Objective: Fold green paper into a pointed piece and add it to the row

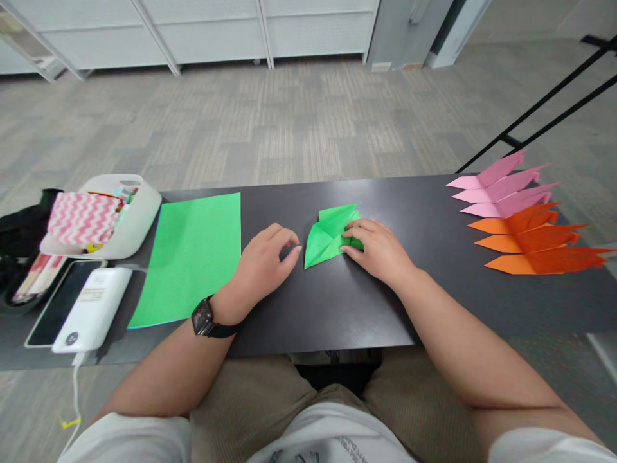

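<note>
A partly folded piece of green paper (pixel 325 236) lies on the dark table in front of me, with creases and angled flaps. My right hand (pixel 376 247) grips its right side between thumb and fingers, which cover that edge. Just left of the paper, my left hand (pixel 267 260) hovers apart from it, thumb and fingertips curved with a gap between them and nothing inside. A black watch (pixel 203 317) is on the left wrist. Beside that hand lies a stack of flat green paper (pixel 197 257).
Several folded pink paper pieces (pixel 494 183) and orange paper pieces (pixel 530 235) stand in a row at the right. On the left are a white basket (pixel 139 222) with a pink zigzag pouch (pixel 84 217), a phone (pixel 58 305) and a cabled white power bank (pixel 91 312).
</note>
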### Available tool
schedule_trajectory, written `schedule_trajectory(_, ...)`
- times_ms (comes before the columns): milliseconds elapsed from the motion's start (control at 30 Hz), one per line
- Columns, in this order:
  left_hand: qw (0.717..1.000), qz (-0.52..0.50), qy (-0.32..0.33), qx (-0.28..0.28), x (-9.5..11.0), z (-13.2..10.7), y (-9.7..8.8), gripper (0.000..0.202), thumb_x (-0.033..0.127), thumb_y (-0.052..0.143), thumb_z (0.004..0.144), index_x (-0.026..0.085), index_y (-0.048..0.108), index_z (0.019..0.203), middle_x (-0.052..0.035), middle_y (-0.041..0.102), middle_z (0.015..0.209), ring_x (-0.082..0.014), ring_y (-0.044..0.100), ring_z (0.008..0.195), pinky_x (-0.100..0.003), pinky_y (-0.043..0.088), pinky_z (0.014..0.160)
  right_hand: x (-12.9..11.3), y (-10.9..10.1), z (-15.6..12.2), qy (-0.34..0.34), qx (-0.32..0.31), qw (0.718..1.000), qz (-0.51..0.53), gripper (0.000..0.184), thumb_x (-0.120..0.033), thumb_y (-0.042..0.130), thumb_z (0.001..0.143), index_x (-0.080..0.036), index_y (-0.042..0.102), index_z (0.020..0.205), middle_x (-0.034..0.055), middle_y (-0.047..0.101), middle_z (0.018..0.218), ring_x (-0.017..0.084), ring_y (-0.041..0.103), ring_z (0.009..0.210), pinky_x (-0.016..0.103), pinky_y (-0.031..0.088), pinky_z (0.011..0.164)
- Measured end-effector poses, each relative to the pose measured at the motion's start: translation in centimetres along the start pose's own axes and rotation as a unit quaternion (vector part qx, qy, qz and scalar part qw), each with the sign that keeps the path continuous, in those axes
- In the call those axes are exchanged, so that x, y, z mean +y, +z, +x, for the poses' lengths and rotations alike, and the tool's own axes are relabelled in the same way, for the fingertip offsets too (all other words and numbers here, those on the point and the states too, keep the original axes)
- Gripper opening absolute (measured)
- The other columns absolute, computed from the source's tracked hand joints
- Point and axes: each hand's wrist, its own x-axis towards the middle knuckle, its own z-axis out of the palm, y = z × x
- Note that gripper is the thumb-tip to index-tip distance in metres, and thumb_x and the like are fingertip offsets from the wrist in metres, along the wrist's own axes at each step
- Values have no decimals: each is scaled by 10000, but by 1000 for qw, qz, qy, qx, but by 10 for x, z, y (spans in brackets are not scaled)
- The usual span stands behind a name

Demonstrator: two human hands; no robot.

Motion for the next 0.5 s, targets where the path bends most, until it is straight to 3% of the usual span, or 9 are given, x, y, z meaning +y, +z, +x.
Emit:
schedule_trajectory(167,997,30,68,-36,2,2,13,312,366,624,1058,231,764,1302,-104,608,1170,-243,594,1028,-429,518,997,-2,0,0,5,-1,1000,-8,181,-276,767,965,-242,767,1142,113,751,1318,329,706,1230,631,452,1204)
schedule_trajectory(333,992,71,77,-67,7,4,27,500,555,650,1040,275,727,1448,-140,555,1275,-286,552,1094,-504,491,1030,-2,1,1,3,1,1000,-7,162,-285,760,966,-255,768,1125,104,753,1299,325,700,1225,636,448,1202)
schedule_trajectory(500,991,83,72,-72,14,7,31,546,577,663,1022,279,703,1478,-154,551,1303,-309,542,1127,-521,488,1031,-4,0,0,9,-2,1000,-6,161,-265,764,961,-262,770,1123,96,751,1303,318,703,1228,654,427,1223)
